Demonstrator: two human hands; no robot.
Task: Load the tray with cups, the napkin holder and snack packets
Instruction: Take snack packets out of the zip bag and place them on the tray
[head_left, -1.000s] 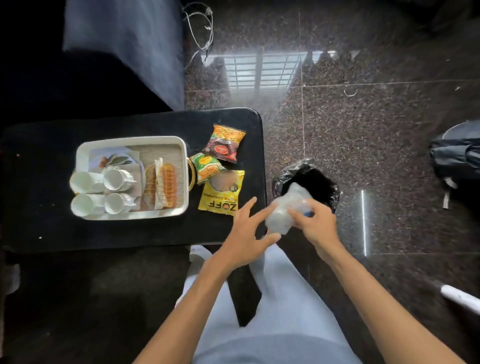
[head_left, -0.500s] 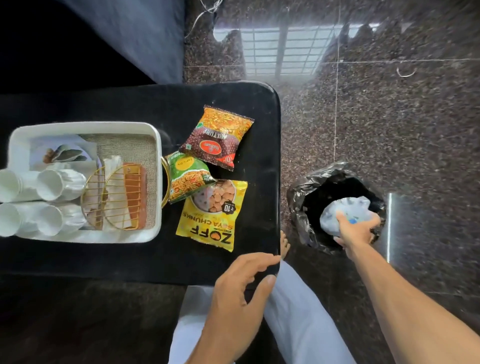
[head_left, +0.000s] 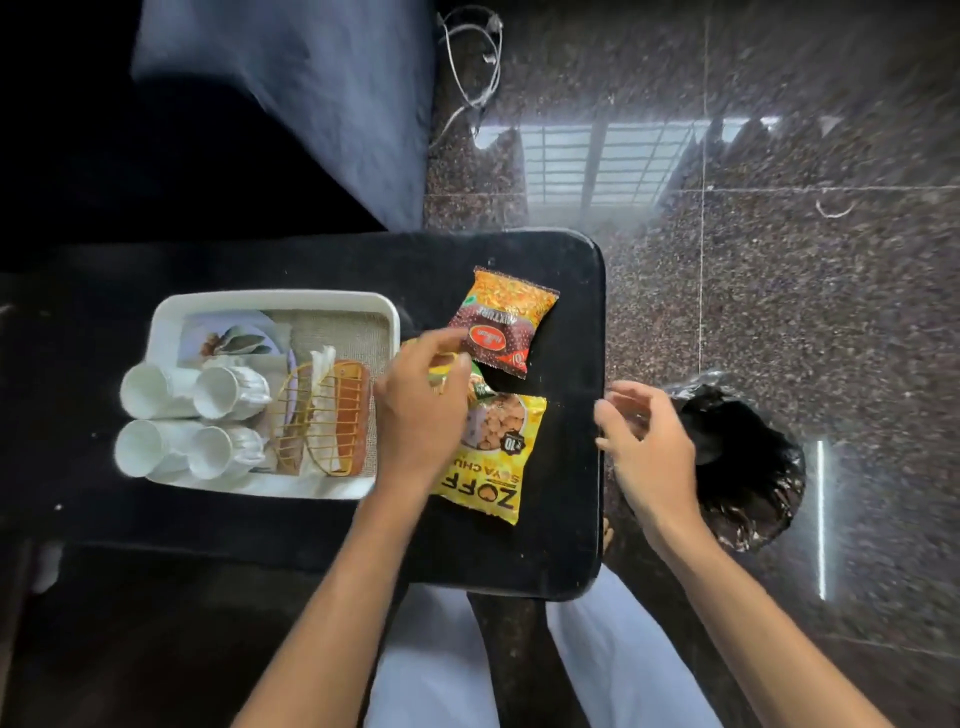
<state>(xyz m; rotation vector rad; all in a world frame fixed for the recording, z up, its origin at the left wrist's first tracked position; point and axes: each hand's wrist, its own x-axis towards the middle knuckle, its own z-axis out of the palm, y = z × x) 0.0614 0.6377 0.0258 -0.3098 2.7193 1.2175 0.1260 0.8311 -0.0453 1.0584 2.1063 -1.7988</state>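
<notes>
My left hand (head_left: 421, 410) curls round the green snack packet (head_left: 442, 366) beside the white tray (head_left: 275, 300), while my right hand (head_left: 649, 447) hangs loosely curled, holding nothing, by the lined bin (head_left: 753, 467).

Your left grip (head_left: 421, 410) is just right of the tray (head_left: 275, 300), with its fingers curled round the green packet (head_left: 440, 365). The red packet (head_left: 501, 322) and the yellow packet (head_left: 491, 462) lie further right of the tray, on the worktop (head_left: 561, 519). Your right grip (head_left: 649, 447), well right of the tray, is loosely curled and holds nothing.
</notes>
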